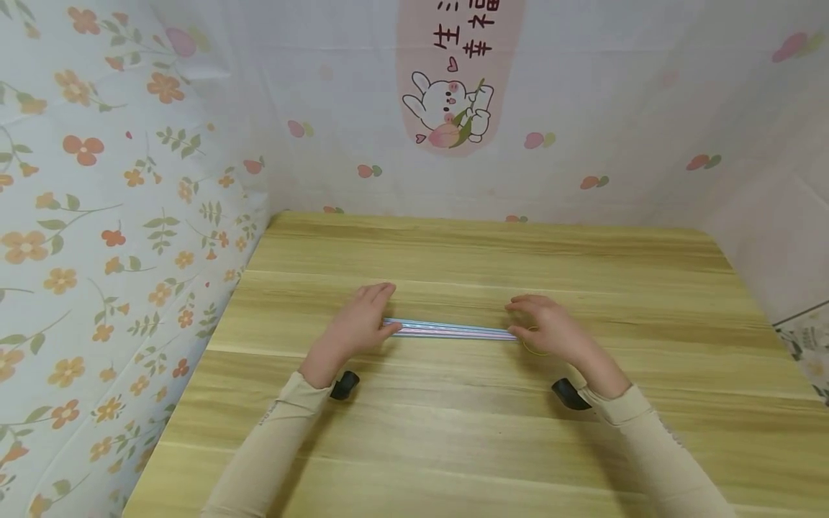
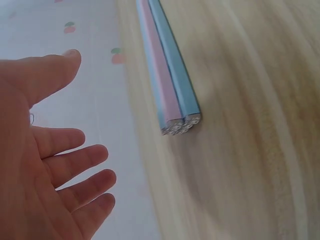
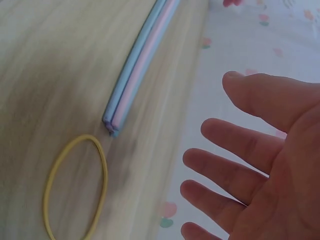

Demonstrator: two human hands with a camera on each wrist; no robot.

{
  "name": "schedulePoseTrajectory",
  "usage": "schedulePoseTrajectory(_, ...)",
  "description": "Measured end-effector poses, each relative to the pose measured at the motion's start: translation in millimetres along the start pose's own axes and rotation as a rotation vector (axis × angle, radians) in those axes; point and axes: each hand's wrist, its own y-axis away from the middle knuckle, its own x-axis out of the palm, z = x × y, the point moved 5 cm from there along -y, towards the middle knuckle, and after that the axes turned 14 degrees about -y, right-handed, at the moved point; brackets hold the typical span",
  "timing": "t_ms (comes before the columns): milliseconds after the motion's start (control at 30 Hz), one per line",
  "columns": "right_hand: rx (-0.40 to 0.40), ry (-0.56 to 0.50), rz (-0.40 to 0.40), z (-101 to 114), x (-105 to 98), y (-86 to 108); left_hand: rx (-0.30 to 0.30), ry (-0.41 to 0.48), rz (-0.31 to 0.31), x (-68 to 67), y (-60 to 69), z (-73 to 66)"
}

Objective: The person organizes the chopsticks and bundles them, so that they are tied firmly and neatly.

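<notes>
A bundle of long, thin pink and blue sticks (image 1: pixel 453 330) lies crosswise on the table. In the left wrist view, the end of the bundle (image 2: pixel 172 100) looks silvery and crinkled; what the sticks are I cannot tell. My left hand (image 1: pixel 355 324) is over the bundle's left end, fingers spread and holding nothing. At the other end, my right hand (image 1: pixel 550 329) hovers with its fingers apart, also holding nothing. A yellow rubber band (image 3: pixel 104 175) lies on the table by the bundle's right end, partly hidden by the right hand in the head view.
The wooden table (image 1: pixel 453 446) meets a patterned cloth (image 1: pixel 324 129) along its back edge. Another flowered cloth (image 1: pixel 129 237) hangs along the left side. Black wrist pieces (image 1: pixel 571 394) show beside both sleeves.
</notes>
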Motion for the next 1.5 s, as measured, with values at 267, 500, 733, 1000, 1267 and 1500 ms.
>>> schedulePoseTrajectory(267,-0.003,0.014,0.004,-0.8,6.2,-2.5,0.019,-0.045,-0.011,4.5,-3.2,-5.3)
schedulePoseTrajectory(500,-0.043,0.026,0.025,7.0,17.0,-3.6,0.044,-0.065,-0.025,12.3,-2.1,-8.1)
schedulePoseTrajectory(733,-0.018,-0.028,0.052,6.0,25.7,-4.3,0.07,-0.041,-0.043,18.8,0.2,-9.8)
schedulePoseTrajectory(1000,-0.03,-0.024,0.073,5.7,33.4,-5.1,0.087,-0.051,-0.027,24.8,-1.0,-13.8)
schedulePoseTrajectory(1267,-0.078,0.053,0.037,8.2,41.1,-5.5,0.104,-0.102,-0.074,27.2,-0.9,-17.7)
schedulePoseTrajectory(1500,-0.118,0.128,-0.013,9.6,46.6,-6.3,0.099,-0.143,-0.121,27.9,-1.2,-20.4)
